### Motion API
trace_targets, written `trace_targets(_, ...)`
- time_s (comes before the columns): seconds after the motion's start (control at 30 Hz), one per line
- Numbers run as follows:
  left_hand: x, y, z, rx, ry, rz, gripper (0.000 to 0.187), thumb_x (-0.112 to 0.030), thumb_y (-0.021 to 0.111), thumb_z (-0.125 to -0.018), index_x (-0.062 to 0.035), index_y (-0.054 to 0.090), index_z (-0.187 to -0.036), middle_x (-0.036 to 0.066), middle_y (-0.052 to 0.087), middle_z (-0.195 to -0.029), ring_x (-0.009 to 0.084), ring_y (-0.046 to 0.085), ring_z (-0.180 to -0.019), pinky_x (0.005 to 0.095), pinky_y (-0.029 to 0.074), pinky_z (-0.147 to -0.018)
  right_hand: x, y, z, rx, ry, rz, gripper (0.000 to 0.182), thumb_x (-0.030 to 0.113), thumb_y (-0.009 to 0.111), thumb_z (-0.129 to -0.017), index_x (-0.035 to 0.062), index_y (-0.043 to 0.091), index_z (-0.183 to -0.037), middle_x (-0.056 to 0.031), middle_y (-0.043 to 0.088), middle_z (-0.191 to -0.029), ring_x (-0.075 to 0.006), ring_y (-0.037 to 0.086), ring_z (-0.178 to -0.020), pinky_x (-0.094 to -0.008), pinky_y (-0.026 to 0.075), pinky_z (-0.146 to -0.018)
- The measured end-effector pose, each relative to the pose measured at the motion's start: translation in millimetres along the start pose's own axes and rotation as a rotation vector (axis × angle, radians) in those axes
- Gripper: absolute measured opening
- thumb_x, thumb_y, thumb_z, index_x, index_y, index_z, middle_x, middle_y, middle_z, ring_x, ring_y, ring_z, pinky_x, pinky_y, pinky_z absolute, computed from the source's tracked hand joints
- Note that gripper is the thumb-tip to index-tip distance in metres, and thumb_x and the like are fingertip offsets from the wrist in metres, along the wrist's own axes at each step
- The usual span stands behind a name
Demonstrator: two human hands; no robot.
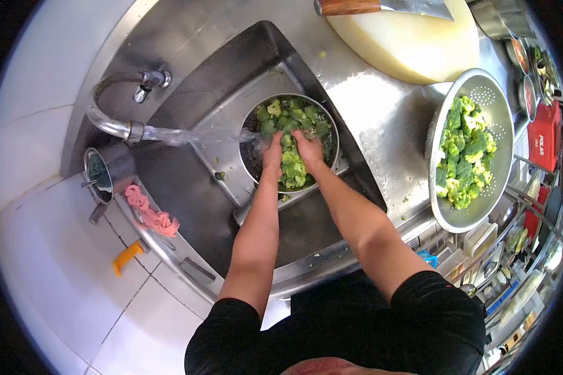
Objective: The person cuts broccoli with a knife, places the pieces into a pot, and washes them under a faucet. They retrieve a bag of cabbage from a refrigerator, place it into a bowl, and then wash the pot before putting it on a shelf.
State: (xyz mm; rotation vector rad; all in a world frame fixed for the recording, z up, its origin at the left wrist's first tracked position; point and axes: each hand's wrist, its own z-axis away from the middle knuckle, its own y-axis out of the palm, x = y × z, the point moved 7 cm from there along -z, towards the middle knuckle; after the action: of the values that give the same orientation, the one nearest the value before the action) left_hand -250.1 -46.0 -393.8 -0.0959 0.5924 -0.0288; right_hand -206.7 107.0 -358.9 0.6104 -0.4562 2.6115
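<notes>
While water (194, 134) is poured from the tap (116, 125), broccoli (291, 134) is being worked in the bowl (251, 164) at the sink's (187, 206) far corner. Left hand (272, 155) and right hand (308, 150) are pressed in, fingers spread, perhaps loosely grasping florets. Florets are best turned gently under the stream. Fingertips are hidden; the colander (503, 119) at the counter's right edge is partly cut off.
</notes>
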Motion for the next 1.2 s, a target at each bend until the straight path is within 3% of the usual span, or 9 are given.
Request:
trace_targets(0.07, -8.8, 3.5, 11.3, 0.092, 0.056, 0.159, 0.060, -0.042, 0.064, -0.091, -0.0029, 0.056, -0.135, 0.013, 0.058, -0.134, 0.0266, 0.055, -0.121, 0.0376, 0.041, -0.103, -3.6, 4.8, -14.2, -0.100, -0.187, -0.064, 0.052, 0.039, 0.073, -0.081, -0.0006, 0.069, -0.114, -0.0196, 0.063, -0.127, -0.0275, 0.061, -0.114, -0.0404, 0.047, -0.097)
trace_targets(0.17, -28.7, 3.0, 40.1, 0.104, 0.158, 0.413, 0.030, -0.027, 0.061, -0.090, -0.0092, 0.062, -0.113, 0.005, 0.060, -0.113, 0.0177, 0.056, -0.103, 0.0335, 0.043, -0.093, 39.9, -3.3, 30.2, -0.130, -0.550, 0.025, 0.038, 0.033, 0.073, -0.082, 0.0085, 0.073, -0.111, -0.0167, 0.066, -0.117, -0.0293, 0.062, -0.109, -0.0385, 0.047, -0.096)
trace_targets(0.23, -44.0, -1.7, 51.1, 0.059, 0.233, 0.349, 0.030, -0.025, 0.059, -0.091, -0.0083, 0.062, -0.115, 0.005, 0.060, -0.112, 0.0184, 0.057, -0.103, 0.0343, 0.045, -0.092, 59.3, -9.4, 55.3, -0.167, -0.664, -0.052, 0.030, 0.031, 0.074, -0.081, 0.0147, 0.075, -0.106, -0.0149, 0.066, -0.110, -0.0297, 0.061, -0.108, -0.0374, 0.046, -0.096)
trace_targets(0.4, -117.1, 7.8, 139.5, 0.183, 0.446, 0.475, 0.035, -0.026, 0.056, -0.092, -0.0055, 0.059, -0.119, 0.007, 0.062, -0.109, 0.0195, 0.061, -0.100, 0.0340, 0.050, -0.089, 123.0, -57.0, 165.3, -0.145, -0.743, -0.132, 0.028, 0.029, 0.074, -0.080, 0.0153, 0.075, -0.105, -0.0141, 0.061, -0.116, -0.0306, 0.061, -0.112, -0.0385, 0.048, -0.099)
trace_targets(0.5, -166.1, 28.5, 223.0, 0.334, 0.460, 0.618, 0.034, -0.026, 0.052, -0.096, -0.0054, 0.058, -0.122, 0.008, 0.061, -0.112, 0.0199, 0.061, -0.102, 0.0366, 0.050, -0.092, 178.0, -107.6, 253.2, -0.176, -1.014, -0.170, 0.027, 0.024, 0.077, -0.079, 0.0117, 0.073, -0.103, -0.0128, 0.061, -0.112, -0.0297, 0.062, -0.105, -0.0386, 0.050, -0.092)
trace_targets(0.77, -273.2, 191.5, 483.0, 0.460, 1.096, 0.302, 0.033, -0.017, 0.050, -0.097, -0.0042, 0.055, -0.127, 0.008, 0.059, -0.117, 0.0172, 0.058, -0.105, 0.0331, 0.046, -0.096, 262.2, -342.1, 404.6, -0.333, -1.425, -0.358, 0.023, 0.014, 0.074, -0.083, 0.0033, 0.070, -0.103, -0.0132, 0.061, -0.106, -0.0272, 0.059, -0.104, -0.0351, 0.046, -0.095)
trace_targets(0.93, -268.0, 291.3, 479.0, 0.328, 1.330, -0.301, 0.043, -0.014, 0.079, -0.073, -0.0074, 0.063, -0.112, 0.013, 0.052, -0.117, 0.0287, 0.051, -0.117, 0.0370, 0.041, -0.104, 234.5, -436.1, 290.4, -0.271, -1.148, -0.331, 0.034, 0.013, 0.071, -0.082, 0.0034, 0.065, -0.114, -0.0145, 0.064, -0.114, -0.0247, 0.060, -0.108, -0.0342, 0.046, -0.097)
trace_targets(1.1, -267.3, 337.8, 451.0, 0.471, 1.145, -0.422, 0.048, -0.025, 0.076, -0.087, -0.0082, 0.061, -0.129, 0.014, 0.058, -0.129, 0.0237, 0.054, -0.120, 0.0338, 0.043, -0.103, 221.1, -505.0, 237.7, -0.286, -0.968, 0.136, 0.063, 0.025, 0.072, -0.081, 0.0045, 0.053, -0.138, -0.0230, 0.060, -0.131, -0.0348, 0.057, -0.124, -0.0385, 0.043, -0.105)
trace_targets(1.2, -272.4, 323.0, 457.7, 0.533, 0.980, -0.286, 0.045, -0.025, 0.068, -0.095, -0.0061, 0.058, -0.135, 0.013, 0.060, -0.133, 0.0201, 0.059, -0.116, 0.0312, 0.045, -0.099, 215.7, -522.5, 255.9, -0.367, -1.212, 0.428, 0.066, 0.024, 0.070, -0.081, 0.0028, 0.050, -0.140, -0.0245, 0.056, -0.135, -0.0391, 0.053, -0.126, -0.0413, 0.042, -0.107)
